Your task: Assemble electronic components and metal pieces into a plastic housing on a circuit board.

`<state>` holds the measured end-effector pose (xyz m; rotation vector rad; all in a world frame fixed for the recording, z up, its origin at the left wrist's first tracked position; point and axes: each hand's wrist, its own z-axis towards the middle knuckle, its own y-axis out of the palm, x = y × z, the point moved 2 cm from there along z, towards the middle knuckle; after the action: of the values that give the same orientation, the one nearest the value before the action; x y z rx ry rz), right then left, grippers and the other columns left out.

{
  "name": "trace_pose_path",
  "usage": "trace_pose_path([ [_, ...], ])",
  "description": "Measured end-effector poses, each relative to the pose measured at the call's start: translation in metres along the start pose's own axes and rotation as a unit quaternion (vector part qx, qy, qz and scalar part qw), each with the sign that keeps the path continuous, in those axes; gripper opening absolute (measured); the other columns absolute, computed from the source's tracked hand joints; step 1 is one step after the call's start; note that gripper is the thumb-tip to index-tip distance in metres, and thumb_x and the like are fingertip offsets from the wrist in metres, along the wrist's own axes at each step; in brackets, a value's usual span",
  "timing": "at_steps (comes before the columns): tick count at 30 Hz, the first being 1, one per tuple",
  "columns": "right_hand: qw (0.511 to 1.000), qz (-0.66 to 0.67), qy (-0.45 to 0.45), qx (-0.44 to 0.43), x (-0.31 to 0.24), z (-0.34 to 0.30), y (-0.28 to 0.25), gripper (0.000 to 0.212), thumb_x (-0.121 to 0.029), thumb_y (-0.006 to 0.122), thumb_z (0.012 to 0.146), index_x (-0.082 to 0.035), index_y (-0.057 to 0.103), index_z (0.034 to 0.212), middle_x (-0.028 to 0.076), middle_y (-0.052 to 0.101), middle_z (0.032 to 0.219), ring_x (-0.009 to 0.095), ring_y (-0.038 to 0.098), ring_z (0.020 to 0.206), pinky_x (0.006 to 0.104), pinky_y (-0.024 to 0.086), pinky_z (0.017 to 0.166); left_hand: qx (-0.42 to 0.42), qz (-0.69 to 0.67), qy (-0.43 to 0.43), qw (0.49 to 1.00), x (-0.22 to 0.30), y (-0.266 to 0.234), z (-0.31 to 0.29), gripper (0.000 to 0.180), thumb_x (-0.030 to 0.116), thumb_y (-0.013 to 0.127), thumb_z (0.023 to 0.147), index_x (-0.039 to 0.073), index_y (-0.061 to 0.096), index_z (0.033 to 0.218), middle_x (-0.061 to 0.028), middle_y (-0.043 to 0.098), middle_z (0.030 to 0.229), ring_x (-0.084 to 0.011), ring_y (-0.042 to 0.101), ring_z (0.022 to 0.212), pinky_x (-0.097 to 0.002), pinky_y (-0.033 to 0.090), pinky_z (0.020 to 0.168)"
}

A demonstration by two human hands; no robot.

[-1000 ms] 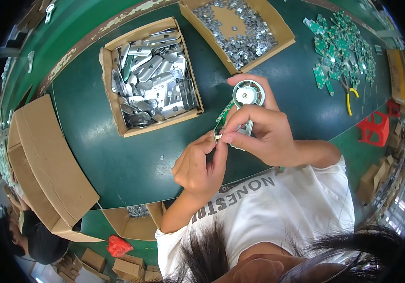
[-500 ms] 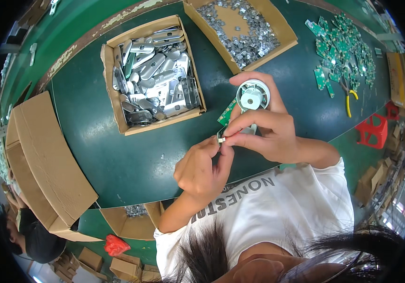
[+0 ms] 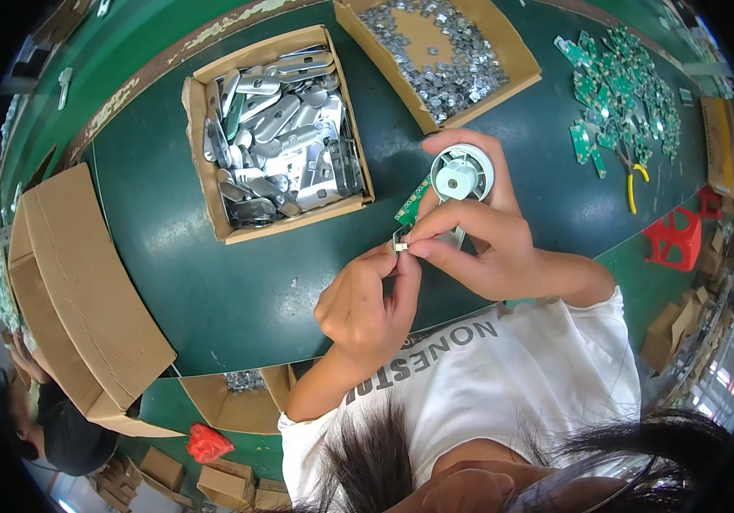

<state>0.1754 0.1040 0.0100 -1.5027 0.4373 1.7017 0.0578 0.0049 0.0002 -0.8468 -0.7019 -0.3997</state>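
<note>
In my right hand (image 3: 491, 239) sits a small white device with a round, spoked motor housing (image 3: 462, 173), its fingers wrapped round the far side. The same hand's thumb and index finger pinch at a small white plug (image 3: 401, 247). My left hand (image 3: 365, 299) is closed, with fingertips and thumb pinched on a small dark-edged circuit board piece (image 3: 399, 232) against that plug. A longer green circuit board (image 3: 414, 202) sticks out beside the housing. Fingers hide how the plug and board piece meet.
On the dark green table (image 3: 247, 299), a carton of shiny metal plates (image 3: 281, 128) stands ahead left. A shallow carton (image 3: 516, 77) of small metal parts lies beyond. Circuit boards (image 3: 632, 94) and yellow-handled pliers (image 3: 633, 190) lie far right. An open cardboard box (image 3: 85, 274) is left.
The right fingertips have shifted slightly at the plug, and its white body shows more clearly. The round housing has moved a little to the right. Both hands keep their holds.
</note>
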Motion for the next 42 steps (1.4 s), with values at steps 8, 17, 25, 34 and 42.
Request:
trace_pose_path([
  [8,0.989,-0.1,-0.108,-0.017,-0.001,0.003,-0.002,0.011,0.0,0.072,0.074,-0.003,0.064,0.081,0.021,0.033,0.128,0.014,0.056,0.076,0.0276,0.046,0.073,-0.013,0.016,0.019,1.0,0.003,0.001,0.002,0.02,-0.002,0.074,0.07,0.0,0.055,0.075,-0.012,0.065,0.07,-0.0219,0.064,0.056,-0.0274,0.05,0.049],
  [17,0.998,0.031,0.028,-0.046,0.007,0.003,-0.002,0.008,-0.006,0.072,0.074,-0.008,0.064,0.076,0.014,0.036,0.123,0.019,0.045,0.1,0.031,0.039,0.08,-0.026,0.004,0.036,0.999,0.0,0.002,0.0,0.019,-0.004,0.072,0.069,-0.002,0.055,0.077,-0.0141,0.064,0.072,-0.0243,0.064,0.06,-0.0286,0.05,0.051],
  [25,0.984,0.114,0.094,-0.103,0.01,0.007,-0.006,0.009,-0.009,0.073,0.075,-0.006,0.065,0.078,0.011,0.039,0.12,0.017,0.044,0.102,0.0281,0.039,0.083,-0.031,-0.012,0.059,0.998,-0.003,0.002,-0.001,0.02,-0.007,0.071,0.067,-0.003,0.056,0.08,-0.0142,0.063,0.072,-0.0253,0.064,0.059,-0.0289,0.049,0.051],
  [34,0.982,0.11,0.108,-0.106,0.014,0.004,-0.004,0.01,-0.008,0.074,0.075,-0.006,0.065,0.078,0.011,0.039,0.12,0.016,0.044,0.101,0.0278,0.04,0.081,-0.08,-0.038,0.058,0.994,-0.007,-0.001,0.001,0.022,-0.007,0.07,0.067,-0.003,0.055,0.082,-0.0121,0.06,0.07,-0.0227,0.058,0.053,-0.0291,0.047,0.047],
  [42,0.982,-0.104,-0.066,-0.146,0.004,0.015,-0.012,0.044,-0.007,0.067,0.078,-0.014,0.061,0.121,0.017,0.03,0.132,0.03,0.039,0.119,0.0368,0.038,0.096,-0.172,-0.337,-0.28,0.883,-0.02,-0.022,0.018,0.007,0.0,0.059,0.085,-0.002,0.054,0.088,-0.0117,0.066,0.098,-0.0139,0.063,0.076,-0.0234,0.052,0.062],
])
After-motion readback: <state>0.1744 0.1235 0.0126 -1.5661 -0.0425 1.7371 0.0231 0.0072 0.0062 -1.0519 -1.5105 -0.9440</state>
